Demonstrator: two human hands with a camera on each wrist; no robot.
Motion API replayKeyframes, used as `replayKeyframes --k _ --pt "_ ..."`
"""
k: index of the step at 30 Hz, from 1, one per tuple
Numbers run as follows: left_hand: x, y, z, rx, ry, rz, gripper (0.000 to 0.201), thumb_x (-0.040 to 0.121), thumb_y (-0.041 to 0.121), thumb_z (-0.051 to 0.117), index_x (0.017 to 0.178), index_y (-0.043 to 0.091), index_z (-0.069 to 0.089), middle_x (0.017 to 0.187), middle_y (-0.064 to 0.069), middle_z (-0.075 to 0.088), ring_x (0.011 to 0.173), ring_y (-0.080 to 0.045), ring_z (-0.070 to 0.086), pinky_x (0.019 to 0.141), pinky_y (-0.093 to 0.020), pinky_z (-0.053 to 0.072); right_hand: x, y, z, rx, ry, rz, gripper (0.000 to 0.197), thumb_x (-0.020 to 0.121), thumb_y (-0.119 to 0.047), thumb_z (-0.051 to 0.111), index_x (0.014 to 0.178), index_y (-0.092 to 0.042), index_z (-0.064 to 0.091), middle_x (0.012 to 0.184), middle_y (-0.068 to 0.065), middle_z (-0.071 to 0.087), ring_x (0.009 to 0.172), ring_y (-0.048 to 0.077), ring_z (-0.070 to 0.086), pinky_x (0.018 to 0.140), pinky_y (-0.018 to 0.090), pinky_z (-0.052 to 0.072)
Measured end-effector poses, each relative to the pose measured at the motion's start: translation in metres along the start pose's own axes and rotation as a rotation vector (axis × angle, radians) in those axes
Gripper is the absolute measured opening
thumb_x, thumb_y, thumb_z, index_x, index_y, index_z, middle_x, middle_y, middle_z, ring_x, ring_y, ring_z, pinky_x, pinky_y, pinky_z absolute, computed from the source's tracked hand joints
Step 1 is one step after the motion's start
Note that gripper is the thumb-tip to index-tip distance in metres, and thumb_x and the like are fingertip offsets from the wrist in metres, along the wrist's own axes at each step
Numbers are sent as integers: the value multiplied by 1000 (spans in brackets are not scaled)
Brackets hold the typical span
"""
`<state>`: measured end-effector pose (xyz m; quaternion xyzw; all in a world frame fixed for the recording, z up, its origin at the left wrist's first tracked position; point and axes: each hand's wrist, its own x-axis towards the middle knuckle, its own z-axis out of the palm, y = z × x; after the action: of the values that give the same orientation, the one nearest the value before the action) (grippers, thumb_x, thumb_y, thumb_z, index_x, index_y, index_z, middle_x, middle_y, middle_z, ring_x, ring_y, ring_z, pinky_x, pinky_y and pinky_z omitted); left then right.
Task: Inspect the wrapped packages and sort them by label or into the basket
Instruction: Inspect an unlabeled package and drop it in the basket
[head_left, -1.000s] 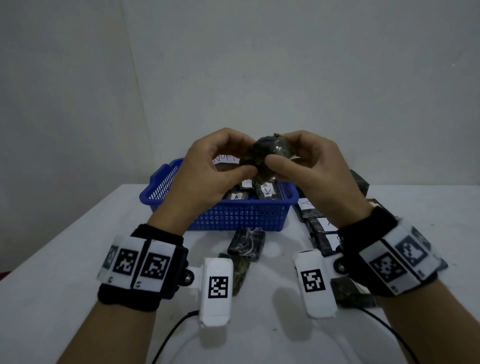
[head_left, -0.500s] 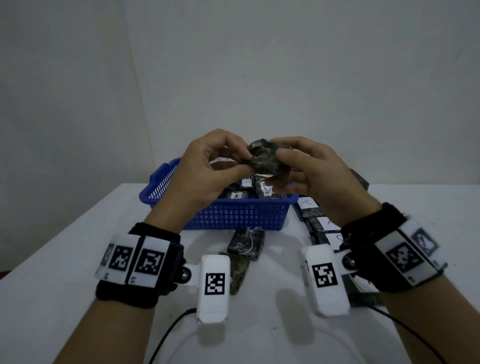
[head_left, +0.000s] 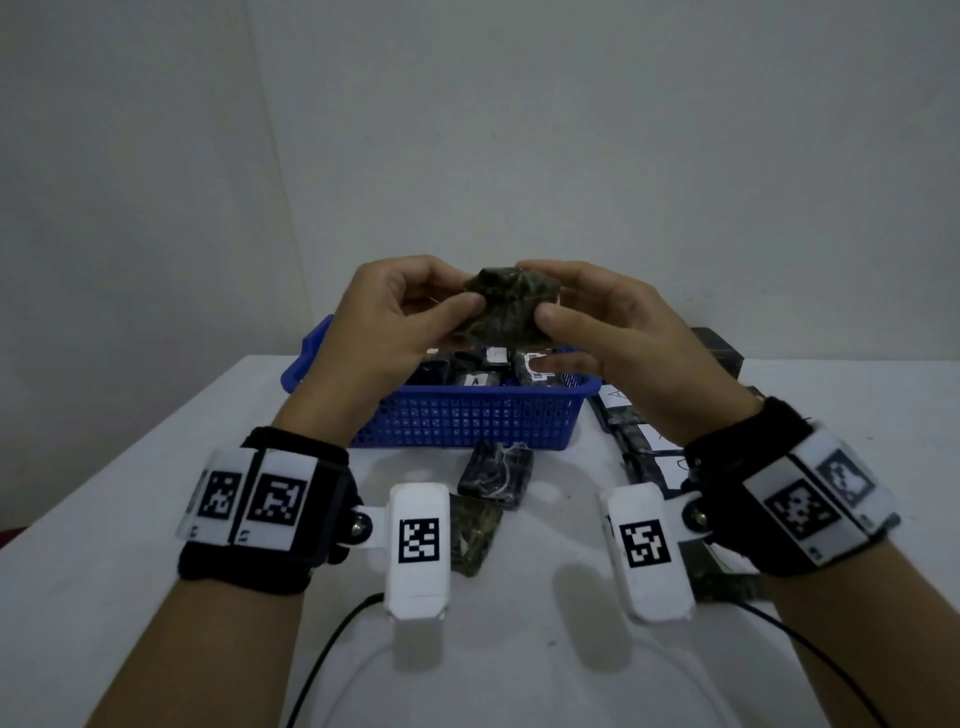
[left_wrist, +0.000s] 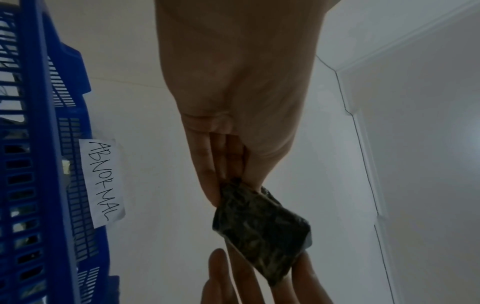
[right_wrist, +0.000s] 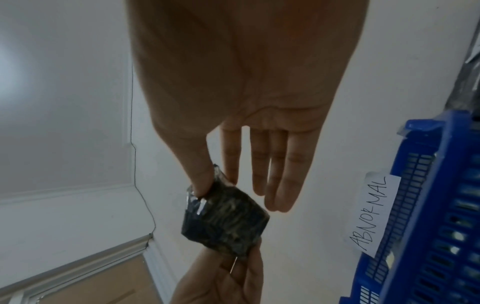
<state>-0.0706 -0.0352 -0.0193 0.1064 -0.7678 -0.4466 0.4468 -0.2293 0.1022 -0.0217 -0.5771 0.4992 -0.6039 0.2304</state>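
Centre of the head view: the left hand (head_left: 384, 322) and right hand (head_left: 613, 332) each pinched an end of the wrapped package (head_left: 506, 306), raised above the blue basket (head_left: 467, 421), presumably for inspection; the basket's tag (left_wrist: 102, 183) read "ABNORMAL".

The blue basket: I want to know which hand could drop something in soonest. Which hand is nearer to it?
Left, narrowly. The left hand is above the basket's left part; the right hand is over its right rim. Both hold the package.
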Motion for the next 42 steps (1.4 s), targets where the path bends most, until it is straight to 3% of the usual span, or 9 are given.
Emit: replayKeyframes --k 5,9,15,20,25,27,30,35,42 --pt "-2 -1 3 -174 -46 -166 7 93 7 63 99 6 68 81 -6 76 78 -19 75 67 -27 60 0 8 1 -93 -72 -102 59 83 -13 76 137 -19 54 132 0 65 114 20 68 97 37 57" --pt "-1 -9 3 -119 -44 -218 13 96 15 62 102 5 68 81 -4 77 80 -17 75 72 -27 60 7 19 7 -316 130 -222 33 87 -13 77 118 -11 65 112 1 73 97 15 71 85 32 59" --pt "10 -40 -38 134 130 -207 11 100 24 58 104 19 67 86 6 78 88 -7 72 81 -24 54 42 20 6 -514 130 -159 31 84 -26 81 109 -16 66 102 -4 73 86 14 71 76 35 60" --pt "20 -79 -63 314 321 -165 6 96 20 61 100 23 65 89 6 72 79 9 64 65 1 41 120 21 25 -907 -178 -28 46 80 -40 82 111 -25 51 105 -7 65 82 11 64 68 26 48" --pt "22 -112 -74 361 323 -215 10 96 19 59 104 24 63 85 7 72 81 1 65 72 -16 49 189 54 55 -1370 -667 32 47 78 -48 81 109 -22 59 111 0 62 94 24 58 83 40 50" --pt "20 -120 -72 427 301 -215 10 96 22 58 103 28 62 83 7 72 83 -8 66 73 -31 53 205 66 68 -1437 -804 58 47 76 -52 81 109 -24 62 110 -2 62 94 21 58 84 37 50" --pt "20 -125 -67 529 283 -207 8 96 29 57 101 34 61 78 11 71 75 -6 65 69 -31 52 217 83 86 -1473 -953 33 44 78 -55 79 108 -28 62 104 -8 67 90 15 60 84 33 50" --pt "21 -127 -68 535 323 -220 8 96 28 57 99 34 62 71 12 70 67 -3 63 66 -30 51 221 117 100 -1508 -997 -25 35 85 -46 76 89 -32 44 70 -20 47 62 -4 42 72 27 42" --pt "21 -125 -65 583 315 -237 6 95 30 57 96 34 62 71 9 70 68 -6 64 68 -35 55 221 129 92 -1405 -957 -11 26 83 -46 77 85 -27 58 75 -18 56 68 -1 50 74 30 47"
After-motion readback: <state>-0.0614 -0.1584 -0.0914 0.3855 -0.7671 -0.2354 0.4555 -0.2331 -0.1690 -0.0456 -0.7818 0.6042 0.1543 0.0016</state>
